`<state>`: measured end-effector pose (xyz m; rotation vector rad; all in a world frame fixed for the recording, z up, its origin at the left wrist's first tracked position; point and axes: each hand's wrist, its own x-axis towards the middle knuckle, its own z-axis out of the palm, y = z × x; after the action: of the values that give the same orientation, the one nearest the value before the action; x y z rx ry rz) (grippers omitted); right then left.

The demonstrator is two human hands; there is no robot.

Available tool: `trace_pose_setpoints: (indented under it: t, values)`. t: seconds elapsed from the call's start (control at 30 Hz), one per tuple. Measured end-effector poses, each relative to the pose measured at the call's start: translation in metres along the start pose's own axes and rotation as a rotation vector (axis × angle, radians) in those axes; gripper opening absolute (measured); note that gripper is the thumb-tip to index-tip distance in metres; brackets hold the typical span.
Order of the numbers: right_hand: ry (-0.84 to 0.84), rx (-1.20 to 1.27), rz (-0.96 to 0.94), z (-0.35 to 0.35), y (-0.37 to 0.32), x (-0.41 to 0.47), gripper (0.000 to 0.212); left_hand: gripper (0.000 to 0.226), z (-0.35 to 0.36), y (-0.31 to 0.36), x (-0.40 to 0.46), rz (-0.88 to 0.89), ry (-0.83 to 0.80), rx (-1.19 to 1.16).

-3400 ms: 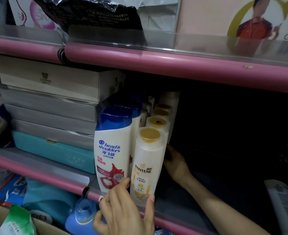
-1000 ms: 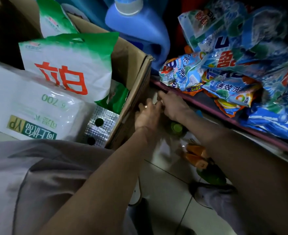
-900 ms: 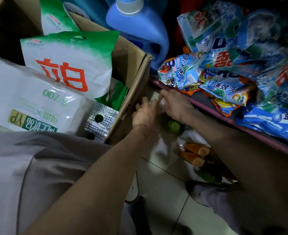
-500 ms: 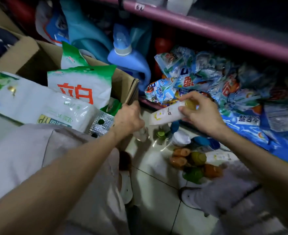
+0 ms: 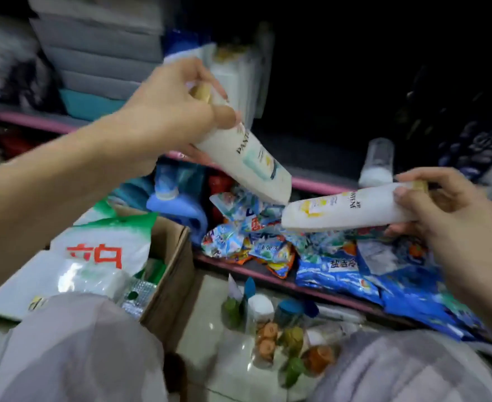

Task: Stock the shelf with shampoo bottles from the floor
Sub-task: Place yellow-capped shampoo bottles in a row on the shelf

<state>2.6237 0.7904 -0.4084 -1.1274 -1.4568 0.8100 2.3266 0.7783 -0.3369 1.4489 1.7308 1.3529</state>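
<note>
- A brown cardboard box (image 5: 166, 274) stands on the floor at the left, its corrugated wall dull and creased; a glossy white-and-green plastic bag (image 5: 105, 250) with red characters bulges out of it.
- The left hand (image 5: 172, 108) is raised in front of the shelf (image 5: 320, 184), fingers and thumb curled round the neck end of a smooth white Pantene bottle (image 5: 247, 161). The bottle is held in the air, tilted, its gold cap up in the palm and its flat base pointing down to the right.
- Below, crinkly blue and orange sachet packs (image 5: 253, 239) lie heaped on the lowest shelf behind a pink rounded rail.
- On the pale glossy floor tiles (image 5: 204, 309), a cluster of small bottles (image 5: 282, 335) with green, orange and blue caps sits wrapped in clear film.
- The right hand (image 5: 442, 210) grips a second white bottle (image 5: 343, 211) by its gold-capped end, fingers wrapped over it; it lies nearly level in the air, base pointing left, close to the first bottle's base.
</note>
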Motion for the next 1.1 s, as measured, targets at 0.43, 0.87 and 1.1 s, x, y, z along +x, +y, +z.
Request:
trace_pose_setpoints:
  t: [0.43, 0.87, 1.1]
  values:
    - [0.110, -0.097, 0.061, -0.065, -0.020, -0.028, 0.022, 0.036, 0.195, 0.008, 0.031, -0.332, 0.310, -0.475]
    - [0.070, -0.132, 0.044, -0.084, -0.032, -0.020, 0.025, 0.048, 0.221, -0.020, 0.031, -0.351, -0.372, -0.329]
    - [-0.052, -0.013, -0.008, -0.039, -0.047, 0.029, 0.021, 0.059, 0.129, -0.027, -0.015, 0.192, -0.642, -0.107]
